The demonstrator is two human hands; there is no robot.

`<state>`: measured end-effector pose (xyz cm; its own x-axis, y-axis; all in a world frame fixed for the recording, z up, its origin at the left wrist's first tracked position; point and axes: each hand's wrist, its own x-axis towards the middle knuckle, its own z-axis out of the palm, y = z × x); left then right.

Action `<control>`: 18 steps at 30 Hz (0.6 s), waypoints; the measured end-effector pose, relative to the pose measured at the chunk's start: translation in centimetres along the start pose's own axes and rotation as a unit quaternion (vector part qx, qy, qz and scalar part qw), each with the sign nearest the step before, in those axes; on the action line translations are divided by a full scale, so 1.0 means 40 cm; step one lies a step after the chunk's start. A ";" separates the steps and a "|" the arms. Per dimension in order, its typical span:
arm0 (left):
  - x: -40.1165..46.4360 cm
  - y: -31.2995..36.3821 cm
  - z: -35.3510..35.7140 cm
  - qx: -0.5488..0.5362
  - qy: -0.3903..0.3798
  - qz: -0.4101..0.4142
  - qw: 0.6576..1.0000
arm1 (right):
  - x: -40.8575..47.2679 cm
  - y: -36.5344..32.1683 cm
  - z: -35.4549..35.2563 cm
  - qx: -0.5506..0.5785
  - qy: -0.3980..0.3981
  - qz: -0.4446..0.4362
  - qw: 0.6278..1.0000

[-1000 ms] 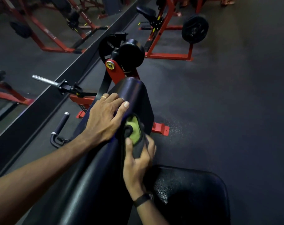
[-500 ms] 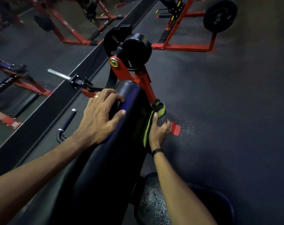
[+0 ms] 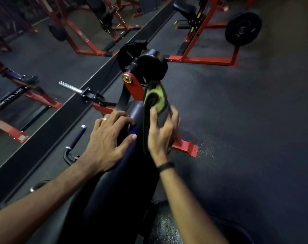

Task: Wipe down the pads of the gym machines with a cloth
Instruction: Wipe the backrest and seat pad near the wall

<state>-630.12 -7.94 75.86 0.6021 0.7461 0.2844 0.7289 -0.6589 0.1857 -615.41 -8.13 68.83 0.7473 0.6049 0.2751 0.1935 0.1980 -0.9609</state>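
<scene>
While right-hand fingers (image 3: 174, 118) clamp the cloth (image 3: 156, 97), left fingers (image 3: 121, 118) spread on the pad (image 3: 114, 191).

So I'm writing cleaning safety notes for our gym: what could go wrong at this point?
The cloth hangs loose near the red pivot arm and could catch there. The left hand leans on the slick black pad and might slip. Wet-looking speckles on the floor could be slippery.

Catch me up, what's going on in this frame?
A person is wiping a gym machine's black pad. The left hand lies flat on the pad's upper end, bracing it. The right hand grips a green-and-dark cloth against the pad's right edge near the top, just below the red pivot arm. The hand is motion-blurred.
</scene>
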 end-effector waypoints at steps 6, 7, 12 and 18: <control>0.002 -0.007 0.001 -0.003 -0.003 0.000 1.000 | 0.160 0.014 0.045 -0.011 -0.196 -0.083 0.977; 0.004 -0.007 0.004 -0.007 -0.003 -0.004 1.000 | 0.154 0.038 0.036 0.023 -0.197 -0.074 0.977; 0.006 -0.006 0.004 -0.013 -0.006 -0.010 1.000 | 0.091 0.171 -0.003 0.109 -0.138 0.002 0.984; 0.006 -0.003 0.006 -0.004 -0.002 -0.005 1.000 | 0.032 0.250 -0.015 0.035 -0.089 0.040 0.995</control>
<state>-629.99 -7.68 75.70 0.5958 0.7533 0.2786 0.7324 -0.6519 0.1965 -612.15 -5.86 59.56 0.6322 0.7470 0.2058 0.0898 0.1932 -0.9771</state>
